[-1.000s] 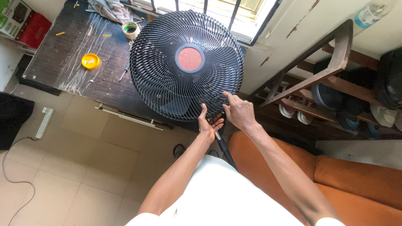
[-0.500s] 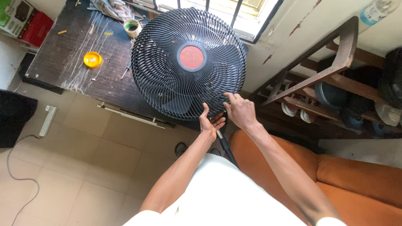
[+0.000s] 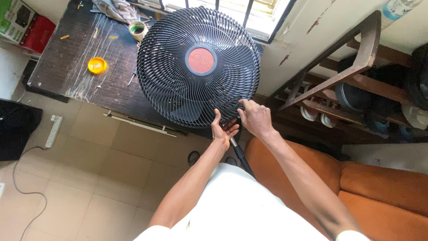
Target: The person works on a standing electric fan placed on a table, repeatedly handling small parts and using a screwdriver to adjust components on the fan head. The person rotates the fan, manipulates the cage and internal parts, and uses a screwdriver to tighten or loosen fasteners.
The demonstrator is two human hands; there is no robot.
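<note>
**Both hands at the fan's lower rim**

At the bottom edge of the fan point(image 3: 198, 67), seen from the head camera, both hands meet on the black wire grille. The left hand point(image 3: 223, 129) lies open, palm up, cupping the rim from below, probably to steady it. The right hand point(image 3: 255, 117) curls its fingers loosely onto the rim just beside it, pinching the edge wires; what it grips there is too small to tell. The fan stands on its pole point(image 3: 240, 156) between the worktop point(image 3: 67, 67) and an orange sofa point(image 3: 379, 187), face tilted up toward the person. Open tiled floor point(image 3: 89, 178) lies to the left; a wooden rack point(image 3: 347, 67) crowds the right.
</note>
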